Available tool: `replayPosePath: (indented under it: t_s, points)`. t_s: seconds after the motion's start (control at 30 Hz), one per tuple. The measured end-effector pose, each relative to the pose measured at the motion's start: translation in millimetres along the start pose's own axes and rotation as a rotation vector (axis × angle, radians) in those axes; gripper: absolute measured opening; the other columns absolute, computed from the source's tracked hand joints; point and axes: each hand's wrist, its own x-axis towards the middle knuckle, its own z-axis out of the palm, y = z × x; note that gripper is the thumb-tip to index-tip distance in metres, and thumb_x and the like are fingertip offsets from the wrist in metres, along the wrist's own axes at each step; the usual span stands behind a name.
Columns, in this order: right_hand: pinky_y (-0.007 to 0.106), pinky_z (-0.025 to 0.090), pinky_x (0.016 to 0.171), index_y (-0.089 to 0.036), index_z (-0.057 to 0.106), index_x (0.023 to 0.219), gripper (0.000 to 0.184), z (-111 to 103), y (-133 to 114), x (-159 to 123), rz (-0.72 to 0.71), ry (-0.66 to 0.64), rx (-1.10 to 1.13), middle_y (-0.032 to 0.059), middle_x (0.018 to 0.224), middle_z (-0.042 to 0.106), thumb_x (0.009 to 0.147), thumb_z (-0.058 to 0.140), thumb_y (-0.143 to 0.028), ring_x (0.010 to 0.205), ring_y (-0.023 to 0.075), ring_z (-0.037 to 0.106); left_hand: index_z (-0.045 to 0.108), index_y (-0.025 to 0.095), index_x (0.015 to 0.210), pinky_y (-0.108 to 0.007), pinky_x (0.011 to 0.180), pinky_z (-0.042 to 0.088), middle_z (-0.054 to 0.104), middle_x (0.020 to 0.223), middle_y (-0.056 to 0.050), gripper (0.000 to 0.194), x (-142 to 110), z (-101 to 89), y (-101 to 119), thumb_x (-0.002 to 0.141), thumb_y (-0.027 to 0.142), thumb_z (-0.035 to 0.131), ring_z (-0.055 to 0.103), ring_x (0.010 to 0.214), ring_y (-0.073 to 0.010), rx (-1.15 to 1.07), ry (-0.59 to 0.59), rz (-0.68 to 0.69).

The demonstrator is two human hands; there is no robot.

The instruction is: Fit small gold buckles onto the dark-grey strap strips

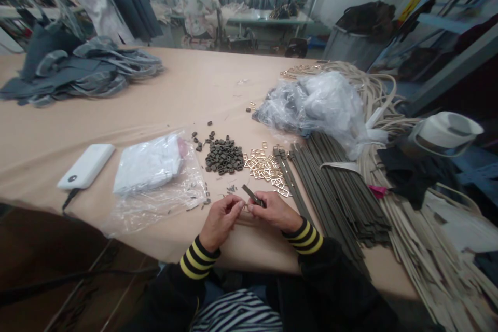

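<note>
Close to the table's front edge, my two hands meet. My right hand (276, 211) is closed around a dark olive strap (252, 195), whose end sticks up past the fingers toward the left. My left hand (222, 219) pinches a small gold buckle (246, 207) at the fingertips, and the right fingertips touch it too; the fingers partly cover it. Just beyond lie a heap of gold buckles (266, 168) and a pile of dark olive strap loops (224, 156). Right of my hands is a thick stack of dark olive straps (334, 192).
On the left are a white power bank (87, 166) with a cable, a clear plastic bag (151, 163) with white contents, and grey fabric pieces (78, 72). On the right are another plastic bag (315, 101), beige strips (420, 254) and a white container (443, 132). A person (198, 8) sits farther back.
</note>
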Motion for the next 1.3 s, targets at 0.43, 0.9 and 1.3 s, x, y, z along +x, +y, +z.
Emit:
replayPosePath:
  t_s: [0.43,0.9,1.3]
  points:
    - [0.019,0.028,0.043,-0.015,0.051,0.065,0.020,6,7,-3,-0.013,0.087,0.053,-0.0053,0.049,0.040,0.075,0.049,-0.032,0.044,0.0065,0.036,0.044,0.016,0.066,-0.014,0.031,0.033,0.050,0.047,0.006,0.024,-3,10.9,-5,0.067,0.036,0.057,0.041,0.033,-0.0040,-0.370,0.025,-0.180]
    - [0.017,0.028,0.040,-0.015,0.049,0.057,0.026,4,4,-4,0.002,-0.003,0.031,-0.0050,0.044,0.044,0.077,0.047,-0.032,0.039,0.0053,0.037,0.046,0.016,0.063,-0.016,0.034,0.025,0.041,0.042,0.009,0.018,-2,7.7,-4,0.069,0.032,0.053,0.035,0.033,-0.0039,-0.092,-0.005,-0.094]
    - [0.017,0.031,0.044,-0.015,0.048,0.061,0.024,-4,5,-4,-0.068,-0.126,-0.022,-0.0046,0.048,0.046,0.078,0.046,-0.031,0.041,0.0054,0.039,0.041,0.018,0.060,-0.017,0.034,0.020,0.035,0.039,0.010,0.021,-5,6.4,-4,0.070,0.033,0.052,0.029,0.031,-0.0035,-0.088,-0.164,-0.095]
